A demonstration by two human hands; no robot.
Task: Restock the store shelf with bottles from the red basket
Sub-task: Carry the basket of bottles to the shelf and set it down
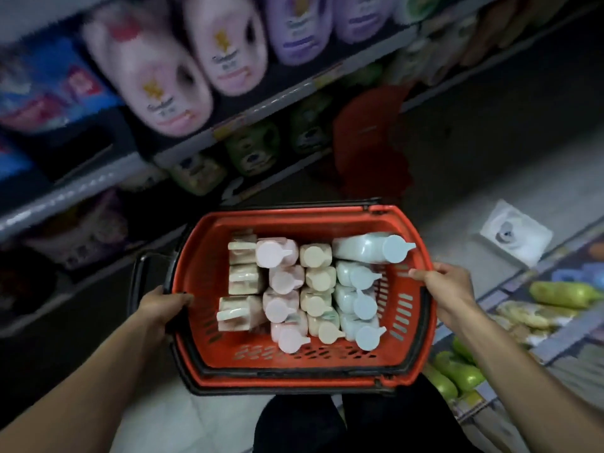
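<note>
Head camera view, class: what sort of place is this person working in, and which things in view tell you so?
Most likely a shop aisle. Tiered shelves hold rows of matching pink jugs and purple jugs, and the person carries a red basket full of capped bottles.

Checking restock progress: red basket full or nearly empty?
Nearly full. The red basket holds four packed rows of bottles: beige, pink, cream and pale blue. The left hand and right hand grip its rim.
</note>
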